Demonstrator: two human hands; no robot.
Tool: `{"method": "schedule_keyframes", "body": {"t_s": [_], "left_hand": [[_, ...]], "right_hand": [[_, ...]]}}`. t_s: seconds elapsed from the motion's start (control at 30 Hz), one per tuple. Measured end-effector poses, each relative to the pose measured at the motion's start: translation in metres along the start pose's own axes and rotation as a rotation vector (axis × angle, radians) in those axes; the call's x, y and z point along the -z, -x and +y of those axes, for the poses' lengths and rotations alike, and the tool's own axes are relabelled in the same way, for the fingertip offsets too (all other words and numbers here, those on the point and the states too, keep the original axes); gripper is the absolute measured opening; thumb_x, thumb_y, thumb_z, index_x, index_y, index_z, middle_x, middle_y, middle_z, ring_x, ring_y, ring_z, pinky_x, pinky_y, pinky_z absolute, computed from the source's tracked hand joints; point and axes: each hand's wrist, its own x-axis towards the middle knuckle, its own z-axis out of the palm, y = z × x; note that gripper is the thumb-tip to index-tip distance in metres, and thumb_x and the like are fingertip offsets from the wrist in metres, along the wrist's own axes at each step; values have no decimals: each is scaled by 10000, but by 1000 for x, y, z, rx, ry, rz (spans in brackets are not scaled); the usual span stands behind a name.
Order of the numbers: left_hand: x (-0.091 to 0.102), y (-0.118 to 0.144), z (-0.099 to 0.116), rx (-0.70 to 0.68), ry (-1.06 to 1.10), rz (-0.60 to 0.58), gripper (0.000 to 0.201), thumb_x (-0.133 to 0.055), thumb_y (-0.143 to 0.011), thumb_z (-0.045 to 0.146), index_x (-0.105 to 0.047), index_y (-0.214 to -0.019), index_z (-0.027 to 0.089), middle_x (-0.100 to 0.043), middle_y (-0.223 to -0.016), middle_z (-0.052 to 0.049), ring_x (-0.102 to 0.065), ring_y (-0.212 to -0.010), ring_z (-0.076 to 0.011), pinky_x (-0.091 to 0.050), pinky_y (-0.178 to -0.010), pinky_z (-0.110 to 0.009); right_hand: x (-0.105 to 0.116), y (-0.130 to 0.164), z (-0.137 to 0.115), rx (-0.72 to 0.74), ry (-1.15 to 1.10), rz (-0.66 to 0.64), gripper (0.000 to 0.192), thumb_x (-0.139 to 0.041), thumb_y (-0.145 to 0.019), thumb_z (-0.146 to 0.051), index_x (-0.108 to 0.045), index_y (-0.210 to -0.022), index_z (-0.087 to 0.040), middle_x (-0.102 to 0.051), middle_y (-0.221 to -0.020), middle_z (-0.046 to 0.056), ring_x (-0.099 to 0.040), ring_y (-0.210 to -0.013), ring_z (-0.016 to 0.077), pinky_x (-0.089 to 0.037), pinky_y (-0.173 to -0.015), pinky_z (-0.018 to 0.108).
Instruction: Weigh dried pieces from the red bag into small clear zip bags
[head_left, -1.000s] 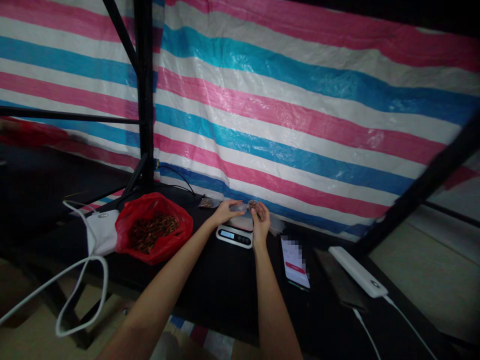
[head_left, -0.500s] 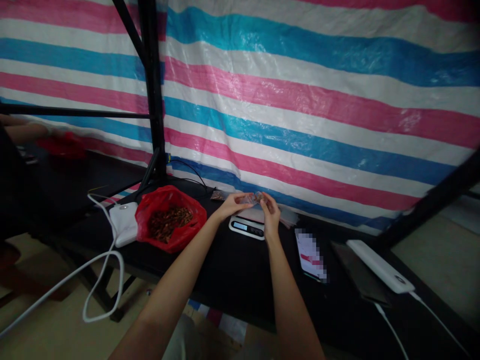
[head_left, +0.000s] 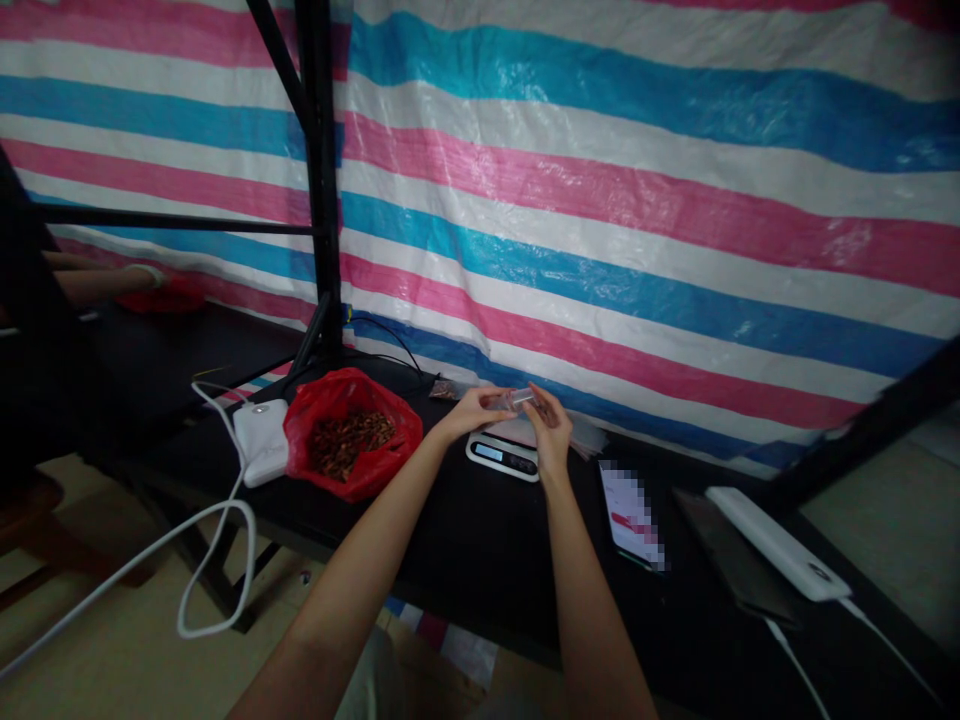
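Note:
My left hand (head_left: 480, 412) and my right hand (head_left: 550, 432) are both closed on a small clear plastic bag (head_left: 519, 398), pinching it from either side. Some brown bits seem to show by my right fingers, but the bag's contents are mostly hidden. Just below my hands lies a white digital scale (head_left: 501, 456) with a lit display. To the left stands an open red plastic bag (head_left: 300, 420) full of small brown dried pieces (head_left: 349, 440). A small filled clear packet (head_left: 444, 389) lies beyond my left hand.
Flat clear bags (head_left: 589, 438) lie behind my right hand. A phone (head_left: 632, 512), a dark flat slab (head_left: 735, 555) and a white power bank (head_left: 780, 545) are at right. A corded white device (head_left: 261, 440) sits left. Another person's arm (head_left: 112, 285) reaches toward red plastic.
The view has shifted slightly, moving things to the right in the picture. My fingers have moved on the clear bag, and more of its clear plastic shows between them.

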Motion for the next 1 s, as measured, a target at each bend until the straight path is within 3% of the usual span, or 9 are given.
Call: {"method": "schedule_keyframes", "body": {"t_s": [0.3, 0.5, 0.67, 0.77, 0.83, 0.9, 0.93, 1.0], "left_hand": [[-2, 1, 9, -50, -101, -28, 512, -751, -589, 348, -652, -1018, 86, -654, -1008, -107, -581, -932, -214, -408, -876, -323], [-6, -2, 12, -145, -280, 33, 443, -717, -638, 357, -662, -995, 99, -651, -1028, -118, -573, -965, -220, -403, -884, -313], [-15, -30, 6, -181, -567, 74, 435, -682, -662, 391, -660, -992, 109, -647, -1007, -115, -580, -939, -237, -413, -853, -316], [-27, -50, -3, -145, -715, -49, 416, -691, -646, 330, -655, -996, 108, -641, -1016, -130, -578, -950, -260, -400, -878, -337], [-35, -55, -6, -68, -801, -108, 542, -762, -540, 275, -634, -1032, 89, -586, -1141, -180, -518, -1076, -321, -315, -981, -394], [-41, -48, 0, -55, -844, -86, 720, -807, -452, 260, -584, -1110, 73, -475, -1280, -221, -389, -1215, -373, -150, -1064, -458], [-42, -39, 8, -87, -842, -50, 774, -809, -454, 277, -551, -1154, 73, -421, -1330, -223, -322, -1264, -375, -67, -1078, -471], [-40, -10, 29, -209, -793, 39, 707, -736, -597, 331, -498, -1220, 98, -366, -1383, -183, -247, -1319, -320, 17, -1088, -442]], "right_hand": [[-2, 2, -4, 88, 65, -29, 429, -579, -743, -414, -595, -1089, -160, -584, -1178, 112, -524, -1095, 228, -371, -969, 408], [7, -4, 10, 96, -110, 146, 408, -582, -749, -363, -553, -1108, -170, -578, -1159, 94, -528, -1081, 214, -370, -965, 411], [15, -7, 15, 37, -162, 259, 419, -608, -713, -350, -552, -1086, -168, -573, -1148, 97, -542, -1058, 215, -390, -945, 410], [16, -6, 12, 1, -170, 269, 445, -626, -682, -362, -560, -1079, -172, -571, -1155, 95, -540, -1063, 219, -402, -936, 409], [17, -6, 10, -24, -186, 278, 464, -637, -669, -369, -566, -1082, -171, -557, -1185, 100, -536, -1072, 221, -408, -930, 408], [18, -5, 9, -56, -196, 283, 493, -639, -670, -379, -563, -1111, -171, -533, -1227, 105, -531, -1081, 219, -408, -930, 408], [18, -5, 9, -77, -198, 272, 515, -635, -677, -389, -554, -1137, -173, -525, -1242, 104, -532, -1081, 215, -408, -932, 410], [19, -6, 8, -122, -199, 221, 547, -626, -690, -416, -541, -1174, -175, -529, -1241, 100, -547, -1061, 208, -410, -931, 414]]}}
